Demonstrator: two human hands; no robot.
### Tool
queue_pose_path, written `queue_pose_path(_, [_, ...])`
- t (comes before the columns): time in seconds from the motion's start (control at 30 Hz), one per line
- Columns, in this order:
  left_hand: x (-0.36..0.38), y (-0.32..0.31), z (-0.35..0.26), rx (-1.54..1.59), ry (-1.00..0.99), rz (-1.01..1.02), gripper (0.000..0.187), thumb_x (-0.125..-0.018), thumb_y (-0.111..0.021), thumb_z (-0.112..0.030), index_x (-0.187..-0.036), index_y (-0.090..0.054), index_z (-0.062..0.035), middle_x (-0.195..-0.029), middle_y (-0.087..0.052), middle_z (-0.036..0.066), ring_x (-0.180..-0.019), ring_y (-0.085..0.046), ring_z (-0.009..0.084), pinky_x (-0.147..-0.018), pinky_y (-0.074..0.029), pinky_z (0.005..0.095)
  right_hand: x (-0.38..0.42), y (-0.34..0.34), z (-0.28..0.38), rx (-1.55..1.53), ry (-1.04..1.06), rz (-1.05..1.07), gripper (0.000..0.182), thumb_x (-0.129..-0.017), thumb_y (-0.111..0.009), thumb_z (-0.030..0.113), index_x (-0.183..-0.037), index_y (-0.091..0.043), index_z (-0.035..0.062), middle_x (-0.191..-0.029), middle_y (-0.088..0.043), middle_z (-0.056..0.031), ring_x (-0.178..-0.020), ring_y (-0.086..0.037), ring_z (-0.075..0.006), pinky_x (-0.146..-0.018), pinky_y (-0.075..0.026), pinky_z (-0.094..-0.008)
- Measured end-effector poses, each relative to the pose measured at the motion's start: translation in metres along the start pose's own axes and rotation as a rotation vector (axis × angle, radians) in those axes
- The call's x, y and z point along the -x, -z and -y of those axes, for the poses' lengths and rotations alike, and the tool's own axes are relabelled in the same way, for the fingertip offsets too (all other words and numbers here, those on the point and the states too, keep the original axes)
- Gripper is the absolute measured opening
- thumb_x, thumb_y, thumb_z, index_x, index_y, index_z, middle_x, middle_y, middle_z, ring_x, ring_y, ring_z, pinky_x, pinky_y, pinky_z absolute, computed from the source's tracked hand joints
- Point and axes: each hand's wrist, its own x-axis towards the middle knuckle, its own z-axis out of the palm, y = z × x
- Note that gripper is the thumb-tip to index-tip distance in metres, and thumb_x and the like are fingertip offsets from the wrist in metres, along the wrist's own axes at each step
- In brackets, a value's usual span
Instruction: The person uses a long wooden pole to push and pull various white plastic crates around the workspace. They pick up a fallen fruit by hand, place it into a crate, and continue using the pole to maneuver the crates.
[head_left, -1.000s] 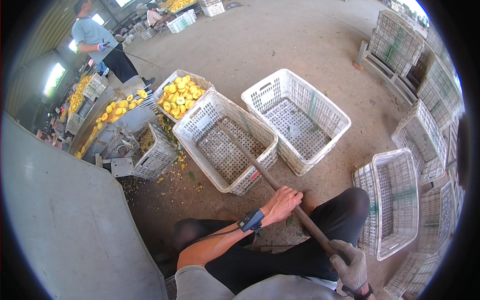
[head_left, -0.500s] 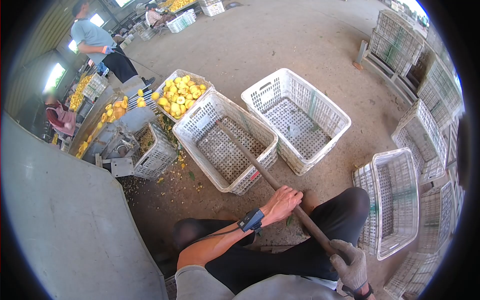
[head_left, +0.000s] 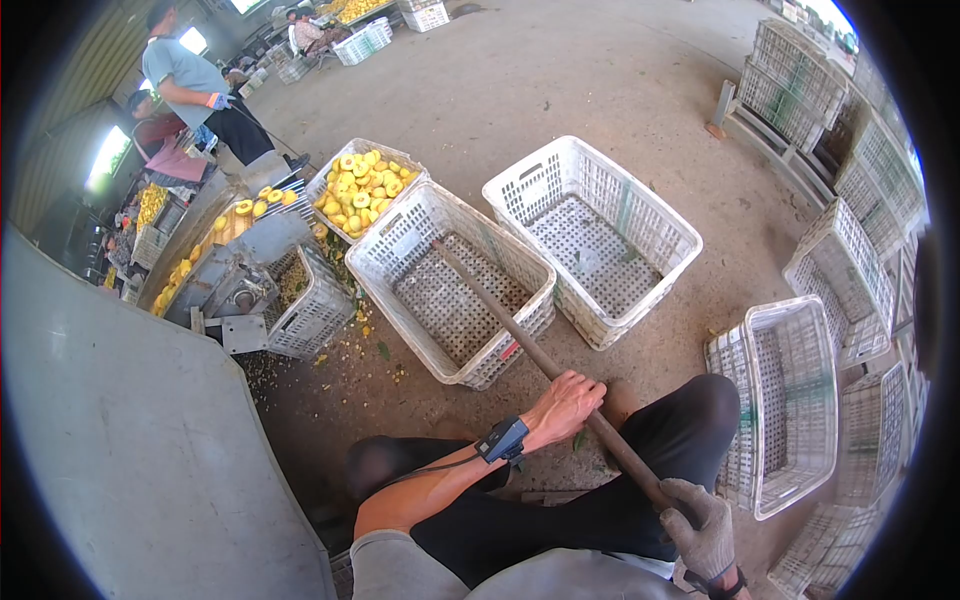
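Observation:
A long brown wooden pole (head_left: 500,312) slants from my lap up over the near rim of a white plastic crate (head_left: 372,325). Its far tip is inside that crate. My left hand (head_left: 563,410), bare and with a dark device strapped at the wrist, is wrapped round the pole's middle. Lower down, my right hand (head_left: 703,527) in a grey knit glove is closed on the pole near its lower end. Beyond the first crate, another white crate (head_left: 402,157) is heaped with yellow halved fruit (head_left: 362,188), which look like peaches.
A white crate (head_left: 684,240) stands right of the first, and another (head_left: 830,425) by my right knee. Stacked crates (head_left: 793,80) line the right side. At left are a grey metal panel (head_left: 130,420) and a chute (head_left: 228,200) carrying fruit. A standing person (head_left: 190,75) holds a rod; others work behind.
Fruit on the chute has shifted. A co-worker in a pink apron at the left appears higher, beside the standing person. My hands and the pole stay in place.

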Motion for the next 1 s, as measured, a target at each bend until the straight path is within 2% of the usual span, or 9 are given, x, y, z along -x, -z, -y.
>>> queue_pose_path(0.27, [-0.001,0.004,-0.002,-0.027,0.003,0.019,0.018,-0.090,-0.073,-0.008,-0.099,-0.058,-0.0056,-0.093,-0.067,0.015,-0.094,-0.065,0.0343,-0.087,-0.046,0.0439,0.000,0.001,0.005,0.036,0.003,0.011,0.044,-0.087,-0.069,0.001,-0.130,-0.069,-0.0080,-0.107,-0.073,-0.0143,-0.076,-0.073,-0.0160,-0.067,-0.060,-0.0287])
queue_pose_path(0.47, [-0.001,0.010,-0.005,-0.049,-0.019,0.032,0.015,-0.095,-0.071,-0.013,-0.097,-0.059,-0.0050,-0.092,-0.068,0.015,-0.093,-0.066,0.0353,-0.085,-0.047,0.0450,-0.001,0.003,0.007,0.246,0.241,0.033,0.050,-0.083,-0.075,0.004,-0.132,-0.070,-0.0030,-0.105,-0.074,-0.0126,-0.074,-0.072,-0.0136,-0.067,-0.058,-0.0287])
queue_pose_path(0.57, [0.005,0.010,-0.012,-0.044,-0.026,0.026,0.014,-0.098,-0.067,-0.015,-0.093,-0.059,-0.0047,-0.089,-0.068,0.015,-0.089,-0.066,0.0372,-0.081,-0.048,0.0478,0.013,0.000,0.040,0.137,-0.115,0.004,0.050,-0.081,-0.076,0.004,-0.131,-0.071,-0.0029,-0.103,-0.075,-0.0121,-0.074,-0.072,-0.0141,-0.067,-0.058,-0.0299])
queue_pose_path(0.67, [0.015,0.011,-0.023,-0.053,-0.026,0.058,0.014,-0.098,-0.068,-0.017,-0.095,-0.060,-0.0050,-0.090,-0.068,0.015,-0.088,-0.067,0.0371,-0.080,-0.049,0.0479,0.021,0.006,0.050,0.217,-0.113,0.007,0.048,-0.081,-0.078,0.004,-0.128,-0.073,-0.0023,-0.101,-0.076,-0.0120,-0.074,-0.072,-0.0144,-0.066,-0.057,-0.0303])
queue_pose_path(0.77, [0.026,0.013,-0.022,-0.043,-0.037,0.030,0.015,-0.098,-0.068,-0.017,-0.096,-0.060,-0.0050,-0.090,-0.068,0.015,-0.088,-0.067,0.0370,-0.080,-0.049,0.0478,0.026,-0.002,0.026,0.288,0.034,-0.046,0.045,-0.080,-0.078,0.003,-0.125,-0.075,-0.0011,-0.100,-0.077,-0.0125,-0.074,-0.073,-0.0140,-0.065,-0.057,-0.0296])
queue_pose_path(0.87, [0.030,0.014,-0.023,-0.029,-0.029,-0.004,0.014,-0.098,-0.068,-0.017,-0.096,-0.061,-0.0048,-0.090,-0.068,0.015,-0.088,-0.067,0.0371,-0.080,-0.048,0.0480,0.026,-0.006,0.032,0.288,-0.003,-0.054,0.046,-0.079,-0.078,0.004,-0.124,-0.075,-0.0001,-0.100,-0.078,-0.0140,-0.075,-0.074,-0.0164,-0.069,-0.058,-0.0311])
queue_pose_path(1.0, [0.030,0.013,-0.022,-0.026,-0.012,-0.013,0.013,-0.096,-0.068,-0.015,-0.097,-0.061,-0.0047,-0.091,-0.068,0.015,-0.089,-0.067,0.0370,-0.081,-0.048,0.0483,0.025,-0.007,0.027,0.381,0.098,-0.040,0.047,-0.079,-0.079,0.006,-0.125,-0.075,-0.0009,-0.102,-0.078,-0.0170,-0.080,-0.076,-0.0200,-0.075,-0.059,-0.0328])
